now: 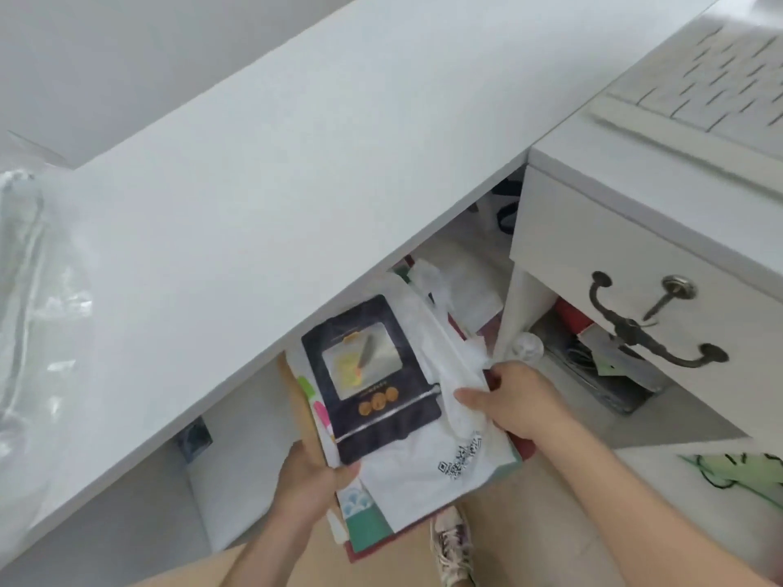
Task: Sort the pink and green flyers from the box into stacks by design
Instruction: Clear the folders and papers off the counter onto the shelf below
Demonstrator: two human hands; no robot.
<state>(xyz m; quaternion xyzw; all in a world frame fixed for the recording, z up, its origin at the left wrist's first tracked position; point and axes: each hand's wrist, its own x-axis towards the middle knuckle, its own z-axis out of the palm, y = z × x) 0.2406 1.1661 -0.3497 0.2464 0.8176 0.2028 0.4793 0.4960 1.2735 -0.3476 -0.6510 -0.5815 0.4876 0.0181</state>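
Observation:
Below the desk edge I hold a mixed bundle of papers in both hands. A dark pouch with a clear window (pixel 373 379) lies on top, next to a white sheet with a QR code (pixel 432 472). Pink and green flyer edges (pixel 317 406) stick out at the bundle's left side. A green flyer with a wave pattern (pixel 366 525) shows underneath, at the bottom. My left hand (pixel 305 480) grips the bundle's lower left corner. My right hand (pixel 517 404) pinches the white sheet at the right side. A brown cardboard edge (pixel 296 400) lies behind the bundle; the box itself is hidden.
A white desk top (pixel 254 163) fills the upper left, with a clear plastic bag (pixel 34 290) at its left end. A keyboard (pixel 720 78) sits on the right-hand unit above a drawer with a metal handle (pixel 656 336). Loose clutter (pixel 449 281) lies under the desk. A shoe (pixel 451 544) is below.

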